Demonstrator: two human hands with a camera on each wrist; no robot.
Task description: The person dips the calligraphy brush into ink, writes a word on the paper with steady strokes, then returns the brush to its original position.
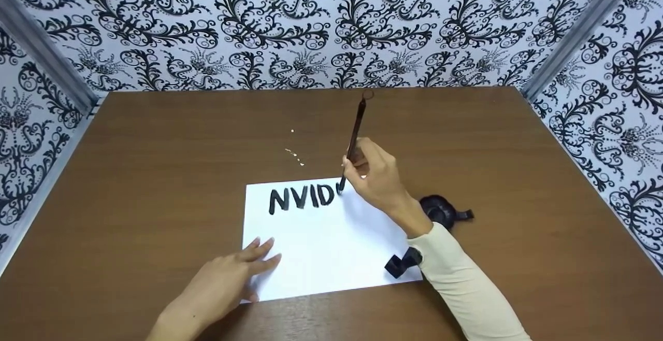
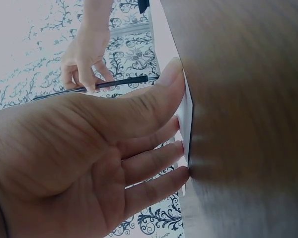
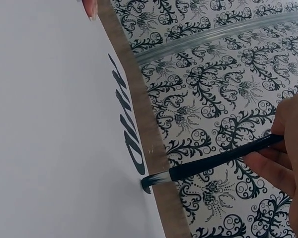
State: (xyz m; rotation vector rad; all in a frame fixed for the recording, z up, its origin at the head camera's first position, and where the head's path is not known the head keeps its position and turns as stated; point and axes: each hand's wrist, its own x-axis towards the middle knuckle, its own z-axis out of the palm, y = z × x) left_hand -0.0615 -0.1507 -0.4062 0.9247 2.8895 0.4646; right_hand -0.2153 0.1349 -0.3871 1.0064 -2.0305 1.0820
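My right hand pinches a dark paintbrush by its handle, thumb against fingers. In the right wrist view the black-wetted bristles touch the white paper, beside the last painted stroke. Bold black letters reading "NVID" run along the sheet's upper part, with a short new stroke after the D under the brush tip. My left hand rests with spread fingers on the paper's lower left corner, its fingertips pressing near the edge.
A round black container with a side tab stands right of the sheet, partly behind my right forearm. Black straps hang at the right sleeve. Small pale flecks lie on the brown table. Patterned walls border the table's back and sides.
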